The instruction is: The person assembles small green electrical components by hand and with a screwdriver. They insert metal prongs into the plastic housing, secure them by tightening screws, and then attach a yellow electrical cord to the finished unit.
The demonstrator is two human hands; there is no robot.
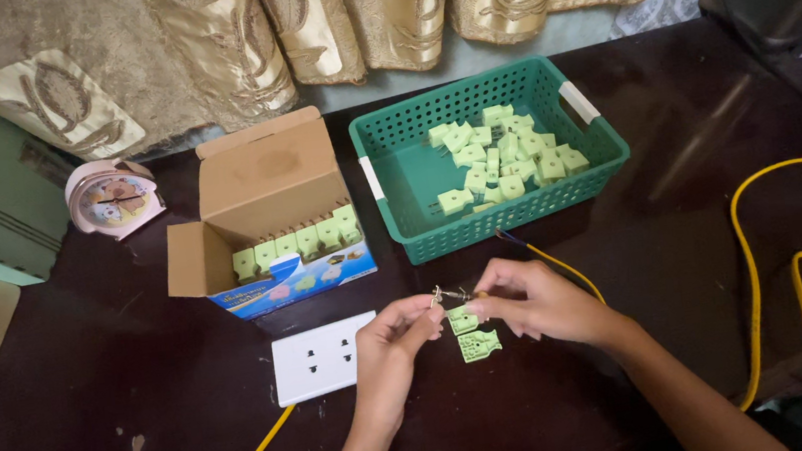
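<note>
My left hand (390, 350) and my right hand (536, 303) meet over the dark table, pinching between their fingertips a small metal prong piece (449, 296) joined to a yellow wire (567, 272). Just below the fingers lie two light green plug shell halves (471, 333) on the table. A white double socket plate (323, 357) rests left of my left hand. Both hands hold the metal piece; how the wire attaches is too small to tell.
A green plastic basket (395, 171) holds several green plugs at the back. An open cardboard box (265, 221) with a row of green plugs stands left of it. A pink alarm clock (113, 198) is far left. Yellow cable (778, 263) loops at the right. Curtains hang behind.
</note>
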